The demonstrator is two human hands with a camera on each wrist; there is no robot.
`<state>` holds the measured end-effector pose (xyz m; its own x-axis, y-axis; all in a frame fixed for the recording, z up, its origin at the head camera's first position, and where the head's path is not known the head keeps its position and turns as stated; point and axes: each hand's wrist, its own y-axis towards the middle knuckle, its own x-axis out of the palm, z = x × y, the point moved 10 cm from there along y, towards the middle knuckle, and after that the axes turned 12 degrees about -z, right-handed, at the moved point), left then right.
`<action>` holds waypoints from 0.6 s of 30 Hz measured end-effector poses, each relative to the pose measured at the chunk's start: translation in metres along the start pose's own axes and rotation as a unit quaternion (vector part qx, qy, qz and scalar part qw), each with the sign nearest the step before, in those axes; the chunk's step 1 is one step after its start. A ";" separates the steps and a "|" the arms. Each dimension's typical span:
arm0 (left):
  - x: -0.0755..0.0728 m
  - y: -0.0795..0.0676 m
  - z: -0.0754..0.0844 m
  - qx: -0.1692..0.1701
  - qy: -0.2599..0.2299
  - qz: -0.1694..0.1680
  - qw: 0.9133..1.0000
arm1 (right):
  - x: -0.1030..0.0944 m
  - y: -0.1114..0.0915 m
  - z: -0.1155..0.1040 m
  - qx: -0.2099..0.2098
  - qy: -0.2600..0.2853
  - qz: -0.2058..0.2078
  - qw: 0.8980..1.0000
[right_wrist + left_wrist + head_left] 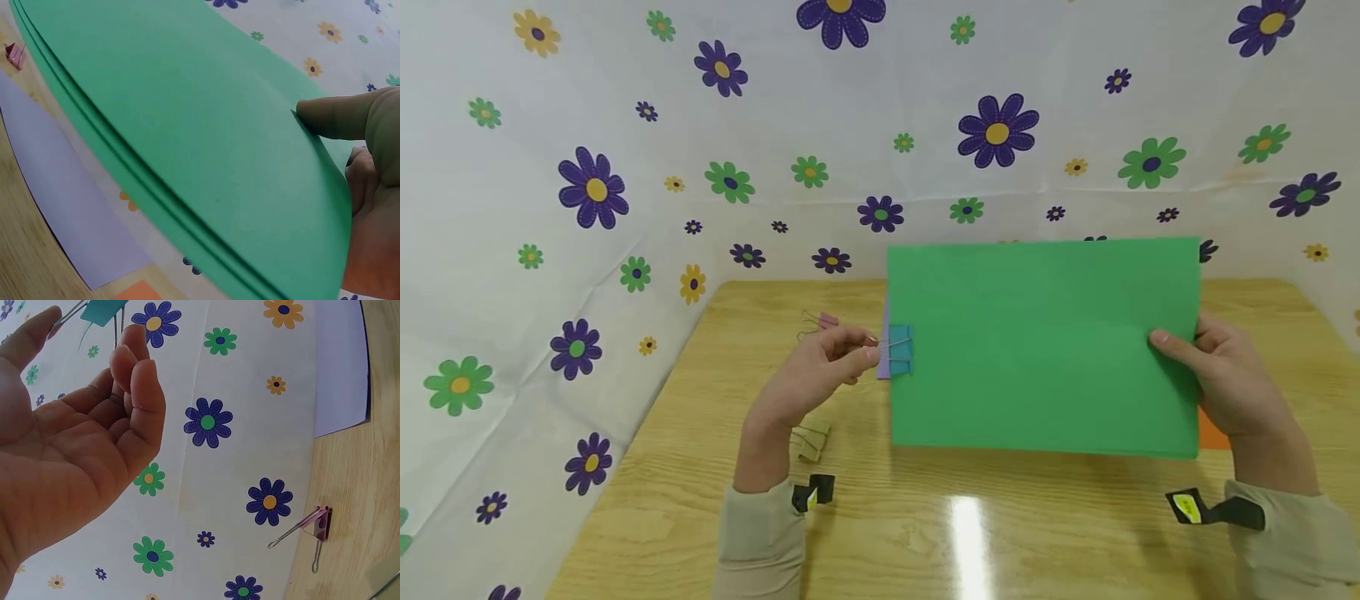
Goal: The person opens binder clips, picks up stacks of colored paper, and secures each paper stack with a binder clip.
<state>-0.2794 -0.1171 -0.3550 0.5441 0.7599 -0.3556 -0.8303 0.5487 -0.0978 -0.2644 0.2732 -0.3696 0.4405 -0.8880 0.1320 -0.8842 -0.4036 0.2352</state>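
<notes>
Several green paper sheets [1045,350] are held up in a stack above the table, their layered edges showing in the right wrist view. My right hand [1236,375] grips the stack at its right edge, thumb in front and fingers behind. A blue binder clip [900,350] sits over the middle of the stack's left edge. My left hand [808,375] pinches the clip's wire handles between thumb and fingers. In the left wrist view, the teal body of this binder clip [103,310] and its two handles show at the fingertips.
A pink binder clip [320,522] and a yellow binder clip [812,439] lie on the wooden table [662,483] at the left. Behind the green stack lie purple paper [62,187] and an orange sheet [1213,432]. A flowered cloth [880,108] hangs behind the table.
</notes>
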 end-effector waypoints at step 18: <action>0.003 0.003 -0.008 -0.013 -0.057 -0.026 0.998 | -0.003 -0.005 0.024 0.071 -0.064 -0.016 0.995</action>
<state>-0.2808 -0.1161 -0.3640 0.5948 0.7666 -0.2421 -0.8031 0.5797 -0.1375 -0.2649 0.2722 -0.3947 0.4531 -0.8914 0.0009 -0.8872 -0.4509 0.0976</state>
